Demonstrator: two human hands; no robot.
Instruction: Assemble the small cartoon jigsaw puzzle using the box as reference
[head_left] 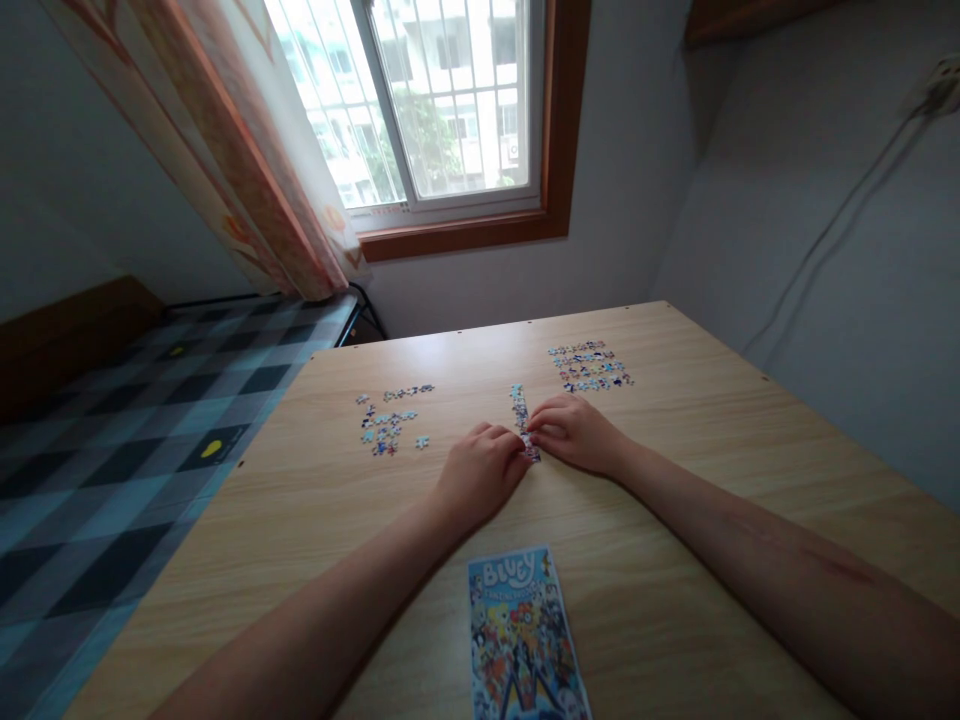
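A narrow strip of joined puzzle pieces (519, 402) is found near the middle of a wood-grain table (712, 400), running lengthwise away from the person. Its near part is partly covered by both hands.

The left hand (484, 465) is placed at the left side of the strip, palm down, with its fingers bent and held close together; their tips are set at the near part. Whether a piece is clamped there cannot be told. The right hand (571, 432) is placed at the opposite side, thumb and fingers slightly parted, tips brought to the strip; a firm grip cannot be confirmed. The two hands are held just beside each other.

To the left, a loose cluster of pieces (386, 425) is noted, with a single pale piece (422, 441) set apart on its right. Beyond the right hand, further pieces are laid in rows (591, 366).

A colourful picture sheet (525, 630), headed "BLUEY", is laid between the forearms and cut off by the lower edge of view. A bed (187, 400) with a checked cover is observed at left, and a barred window (450, 100) beyond.
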